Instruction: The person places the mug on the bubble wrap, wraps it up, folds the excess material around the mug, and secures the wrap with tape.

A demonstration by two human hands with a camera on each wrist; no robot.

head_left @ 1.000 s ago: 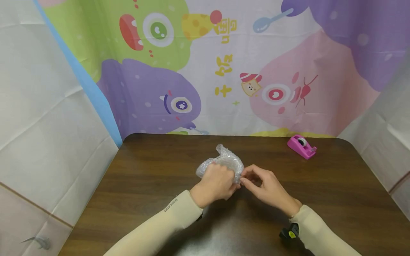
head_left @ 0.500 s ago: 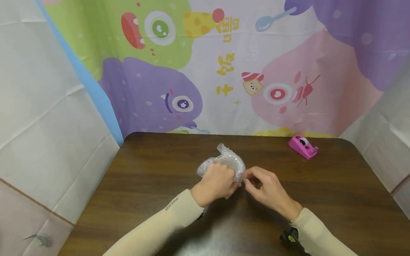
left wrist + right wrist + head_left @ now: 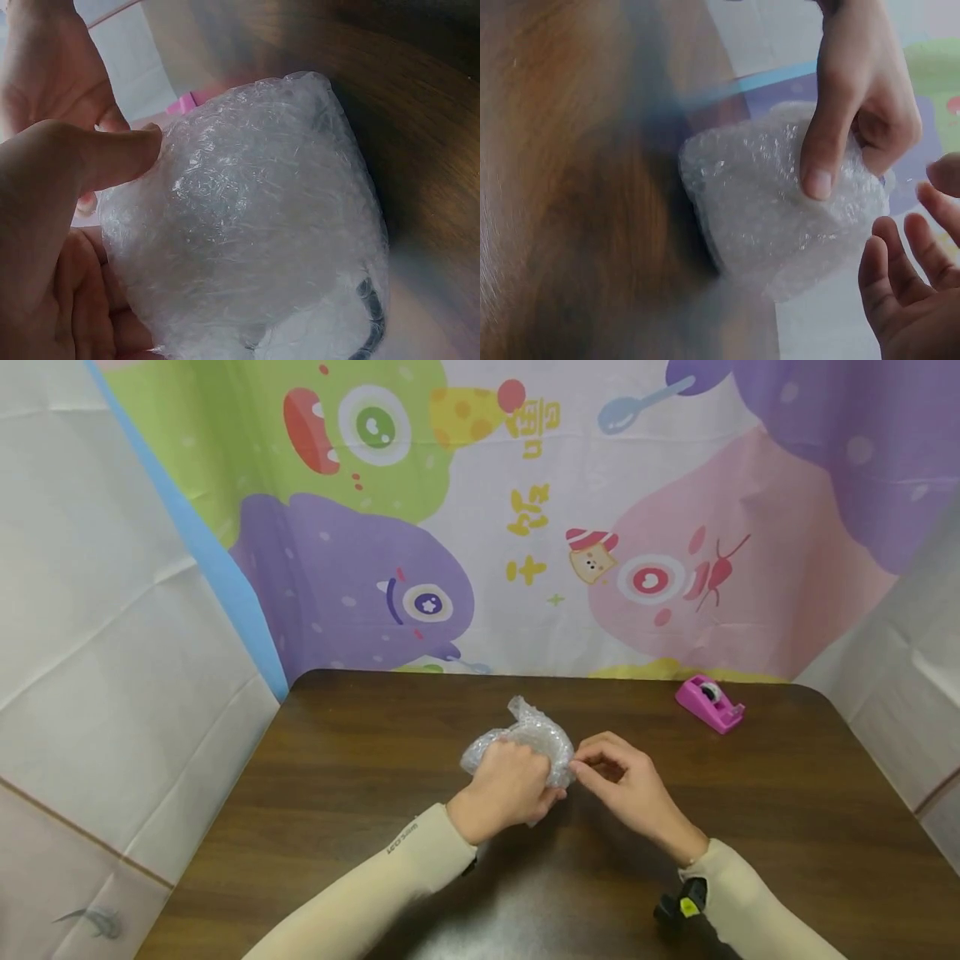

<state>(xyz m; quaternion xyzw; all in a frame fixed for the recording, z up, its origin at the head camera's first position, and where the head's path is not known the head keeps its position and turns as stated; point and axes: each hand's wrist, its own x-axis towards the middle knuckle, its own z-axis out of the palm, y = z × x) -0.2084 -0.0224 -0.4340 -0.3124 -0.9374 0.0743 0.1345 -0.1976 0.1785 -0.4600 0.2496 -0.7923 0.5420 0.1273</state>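
A bundle of clear bubble wrap is held just above the dark wooden table. My left hand grips it, with the thumb pressed on the wrap and the other fingers on its far side. The wrapped thing inside is blurred by the plastic; a dark, curved strip shows near one corner in the left wrist view. My right hand is at the bundle's right edge, thumb and forefinger tips close together. Whether they pinch a bit of the wrap cannot be seen. Its other fingers are loosely bent.
A pink tape dispenser with a roll in it stands at the back right of the table. Behind the table hangs a cartoon-printed curtain, with pale panels on both sides.
My right hand has moved slightly up along the bundle's right edge. The left hand and the bundle have stayed nearly still.
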